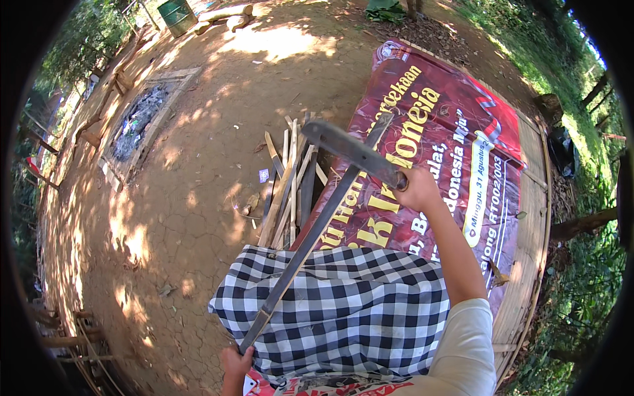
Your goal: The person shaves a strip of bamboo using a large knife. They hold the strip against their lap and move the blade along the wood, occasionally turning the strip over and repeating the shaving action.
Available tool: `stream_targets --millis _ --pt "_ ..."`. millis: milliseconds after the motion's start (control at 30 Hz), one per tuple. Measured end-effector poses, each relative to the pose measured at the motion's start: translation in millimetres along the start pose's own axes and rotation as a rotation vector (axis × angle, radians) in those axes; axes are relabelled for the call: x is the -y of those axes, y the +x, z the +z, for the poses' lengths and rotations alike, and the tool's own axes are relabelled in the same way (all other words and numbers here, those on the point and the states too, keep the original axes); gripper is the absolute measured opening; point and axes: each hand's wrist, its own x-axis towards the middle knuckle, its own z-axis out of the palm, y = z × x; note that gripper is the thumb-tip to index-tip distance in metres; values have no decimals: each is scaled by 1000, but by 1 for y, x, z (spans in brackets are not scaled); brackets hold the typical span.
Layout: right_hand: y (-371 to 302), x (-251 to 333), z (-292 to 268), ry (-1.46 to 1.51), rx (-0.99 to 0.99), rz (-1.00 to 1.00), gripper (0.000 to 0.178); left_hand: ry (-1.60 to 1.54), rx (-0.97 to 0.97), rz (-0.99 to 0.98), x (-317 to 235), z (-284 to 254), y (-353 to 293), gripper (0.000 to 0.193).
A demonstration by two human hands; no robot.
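At the lower left, my left hand [236, 363] is closed around the near end of a long, dark bamboo strip [310, 241]. The strip slants up to the right across my lap, which is covered by a black-and-white checked cloth [343, 303]. My right hand [417, 190] grips the handle of a machete [347, 152] with a broad, dark blade. Its blade points to the upper left and crosses over the strip near the strip's far end; whether the two touch, I cannot tell.
Several split bamboo pieces [287, 191] lie in a pile beyond my knees. A dark red printed banner [436, 132] covers part of a bamboo platform [528, 211] at right. On the dirt ground [191, 218], an ash-filled fire pit [142, 122] lies at left, with a green drum [176, 18] farther back.
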Motion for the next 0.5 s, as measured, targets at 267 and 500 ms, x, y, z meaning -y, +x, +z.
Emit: stream_targets --millis 267,500 --pt "22 -33 -12 66 -35 471 28 -17 -8 28 -23 -10 0 54" --pt "-28 -90 36 230 -192 629 29 -119 -59 82 12 23 -1 51"
